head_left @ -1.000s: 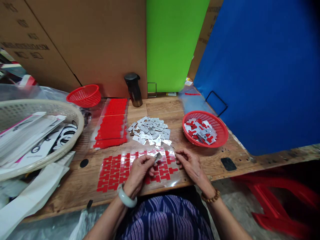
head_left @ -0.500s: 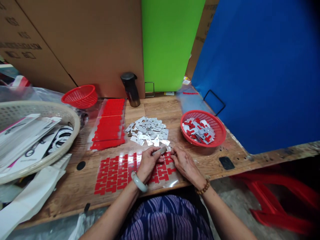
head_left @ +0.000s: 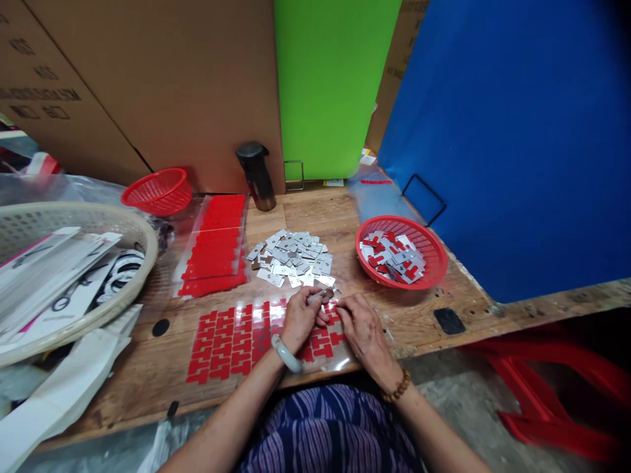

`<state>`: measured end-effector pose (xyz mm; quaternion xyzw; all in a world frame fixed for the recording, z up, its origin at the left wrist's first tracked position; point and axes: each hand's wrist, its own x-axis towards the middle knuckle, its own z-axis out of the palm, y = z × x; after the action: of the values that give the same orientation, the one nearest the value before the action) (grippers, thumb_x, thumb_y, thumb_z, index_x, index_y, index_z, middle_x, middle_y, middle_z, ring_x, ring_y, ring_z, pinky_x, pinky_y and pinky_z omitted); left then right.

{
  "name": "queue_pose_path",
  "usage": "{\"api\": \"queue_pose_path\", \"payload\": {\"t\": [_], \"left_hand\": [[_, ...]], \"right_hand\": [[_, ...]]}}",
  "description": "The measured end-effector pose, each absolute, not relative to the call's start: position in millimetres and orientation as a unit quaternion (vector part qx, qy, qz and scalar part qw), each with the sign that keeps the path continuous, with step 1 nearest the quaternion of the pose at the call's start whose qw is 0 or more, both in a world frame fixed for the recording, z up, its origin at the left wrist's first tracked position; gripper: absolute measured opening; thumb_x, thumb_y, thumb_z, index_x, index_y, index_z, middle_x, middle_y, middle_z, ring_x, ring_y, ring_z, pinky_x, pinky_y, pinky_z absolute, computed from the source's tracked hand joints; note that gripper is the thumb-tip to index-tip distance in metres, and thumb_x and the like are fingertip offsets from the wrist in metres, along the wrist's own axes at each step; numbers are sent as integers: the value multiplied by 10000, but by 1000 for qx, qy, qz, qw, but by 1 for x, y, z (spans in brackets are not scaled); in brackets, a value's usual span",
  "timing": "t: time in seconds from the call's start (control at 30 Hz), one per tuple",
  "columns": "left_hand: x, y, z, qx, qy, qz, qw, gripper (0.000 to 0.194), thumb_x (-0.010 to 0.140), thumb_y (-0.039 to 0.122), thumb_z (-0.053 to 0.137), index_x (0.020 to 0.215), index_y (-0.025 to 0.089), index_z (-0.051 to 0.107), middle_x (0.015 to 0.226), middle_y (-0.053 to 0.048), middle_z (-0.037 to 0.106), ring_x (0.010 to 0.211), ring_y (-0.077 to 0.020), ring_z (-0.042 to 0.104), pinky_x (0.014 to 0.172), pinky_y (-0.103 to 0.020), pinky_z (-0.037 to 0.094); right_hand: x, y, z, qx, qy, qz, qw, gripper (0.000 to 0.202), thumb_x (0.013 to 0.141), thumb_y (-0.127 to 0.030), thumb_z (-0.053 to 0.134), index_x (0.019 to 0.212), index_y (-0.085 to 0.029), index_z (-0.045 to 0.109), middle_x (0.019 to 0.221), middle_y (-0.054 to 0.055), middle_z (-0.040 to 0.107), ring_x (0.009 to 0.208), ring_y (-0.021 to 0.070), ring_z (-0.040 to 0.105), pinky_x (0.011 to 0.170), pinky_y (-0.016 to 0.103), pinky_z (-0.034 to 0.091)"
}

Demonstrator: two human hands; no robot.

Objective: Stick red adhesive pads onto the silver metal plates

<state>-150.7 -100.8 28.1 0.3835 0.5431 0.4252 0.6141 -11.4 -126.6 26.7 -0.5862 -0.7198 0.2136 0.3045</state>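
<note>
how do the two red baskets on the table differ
The right basket holds metal pieces, many with red parts; the left basket shows nothing inside. The right basket looks wider, while the left basket sits farther back, by the cardboard. Both are red with perforated sides.

A wooden table (head_left: pixel 315 205) carries baskets, metal plates (head_left: pixel 296 256) and red-shape sheets (head_left: pixel 217 246).

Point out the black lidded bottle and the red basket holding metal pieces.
Black lidded bottle (head_left: pixel 259 179): head view, middle of its body.
Red basket holding metal pieces (head_left: pixel 436 257): head view, right inner wall.
</note>
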Motion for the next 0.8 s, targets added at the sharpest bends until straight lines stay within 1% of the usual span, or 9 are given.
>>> {"api": "queue_pose_path", "payload": {"t": [0.1,0.2,0.4,0.53,0.6,0.7,0.8], "left_hand": [[-150,-101,27,390,551,422,605,211,766,249,554,932,119,542,596,1,645,424,-99,594,403,-179,458],[-148,-102,26,397,561,425,590,199,773,262,548,916,124,558,532,16,620,414,-101,583,401,-176,455],[-145,-106,32,397,572,435,571,217,787,287,528,937,135,564,529,19,620,424,-111,585,407,-191,466],[-145,-107,32,389,572,439,573,219,791,282,528,946,133,569,477,35,592,412,-109,577,403,-177,449],[-145,-107,30,386,572,440,574,215,790,275,535,949,135,568,466,43,584,403,-105,571,400,-173,441],[-147,-104,26,379,566,440,585,192,773,250,568,927,134,571,507,38,603,385,-90,553,386,-166,428],[-150,-102,27,363,554,434,611,170,765,208,584,912,123,567,593,13,641,381,-72,548,381,-160,429]], "right_hand": [[-13,-125,26,-602,-719,196,287,145,883,-140,417,791,-185,520,811,47,516,738,180,501,678,300,395],[-11,-125,25,-581,-736,194,286,155,895,-131,389,807,-184,506,820,51,513,746,181,499,672,300,389],[-1,-131,20,-513,-776,225,290,157,910,-134,362,827,-181,487,829,56,492,773,181,496,700,298,406],[2,-137,26,-493,-779,262,285,155,909,-112,359,830,-182,472,837,51,487,784,175,487,726,300,402],[3,-140,32,-487,-771,283,296,154,912,-115,357,841,-184,474,847,50,487,795,172,485,735,298,398],[5,-143,42,-488,-748,307,330,159,921,-141,358,829,-190,479,844,44,489,803,165,482,746,291,393],[9,-143,51,-504,-703,335,373,112,897,-186,433,797,-194,484,823,30,500,805,161,491,746,283,392]]}}
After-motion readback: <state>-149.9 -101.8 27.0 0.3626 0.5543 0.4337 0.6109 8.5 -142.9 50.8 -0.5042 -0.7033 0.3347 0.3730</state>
